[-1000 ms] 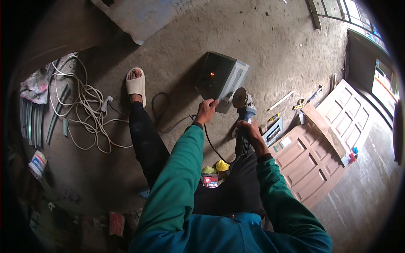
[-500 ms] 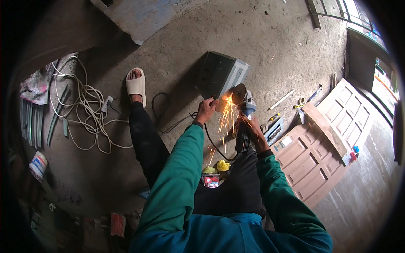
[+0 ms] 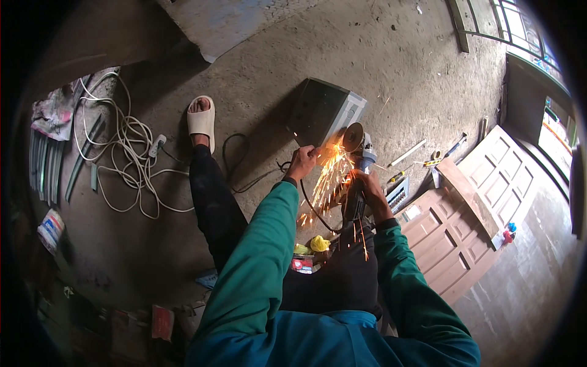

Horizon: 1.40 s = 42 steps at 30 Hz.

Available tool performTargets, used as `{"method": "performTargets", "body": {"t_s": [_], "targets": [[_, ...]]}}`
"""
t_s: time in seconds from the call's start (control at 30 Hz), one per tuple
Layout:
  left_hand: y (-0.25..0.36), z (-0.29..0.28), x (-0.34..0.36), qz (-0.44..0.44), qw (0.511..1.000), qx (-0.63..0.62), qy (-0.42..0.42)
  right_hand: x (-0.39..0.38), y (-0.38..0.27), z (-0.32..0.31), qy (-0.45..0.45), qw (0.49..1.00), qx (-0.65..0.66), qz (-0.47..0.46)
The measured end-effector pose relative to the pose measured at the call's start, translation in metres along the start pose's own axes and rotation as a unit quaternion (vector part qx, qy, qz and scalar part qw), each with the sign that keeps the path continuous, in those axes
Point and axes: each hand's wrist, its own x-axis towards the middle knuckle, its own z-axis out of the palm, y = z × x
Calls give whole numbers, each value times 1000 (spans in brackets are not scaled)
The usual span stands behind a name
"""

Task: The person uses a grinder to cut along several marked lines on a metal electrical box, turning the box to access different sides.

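Far left: coiled white cable (image 3: 128, 137) on the floor; looks limp and easy to snag, lift by the loops. Left hand (image 3: 302, 162) next, fingers drawn together at the near corner of the grey box (image 3: 321, 110); can't tell whether it grips the box edge or a small piece. Box lies on the floor ahead of the person, looks stiff and boxy, likely moderate weight; steady it by the end away from the sparks (image 3: 333, 174), edges may be sharp. Then the angle grinder (image 3: 364, 160), in front of the right thigh, disc (image 3: 353, 137) at the box's near end. Right hand (image 3: 369, 188) is wrapped round its body. Expect it dense, rigid, prone to kick; hold by the body, well behind the disc. Disc probably brittle under side load. Far right: panelled doors (image 3: 441, 238), stiff, probably heavy; edges only.
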Motion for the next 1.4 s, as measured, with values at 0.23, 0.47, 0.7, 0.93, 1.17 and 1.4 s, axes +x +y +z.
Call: {"method": "performTargets", "body": {"t_s": [0.23,0.47,0.7,0.93,1.17,1.4], "targets": [[-4,0,0,32,999,19,25,0,-2,-2,64,989,52,121],[3,-2,-1,-2,1000,11,-3,-6,0,-5,61,997,12,54],[-3,-2,-1,2,999,-37,19,-5,-2,4,46,998,17,34],[3,0,0,-3,1000,2,11,-10,1,1,69,977,105,174],[1,-3,1,9,999,33,-1,-6,-5,2,46,982,103,154],[-2,-1,1,13,1000,-1,17,-5,-12,7,69,978,114,163]]}}
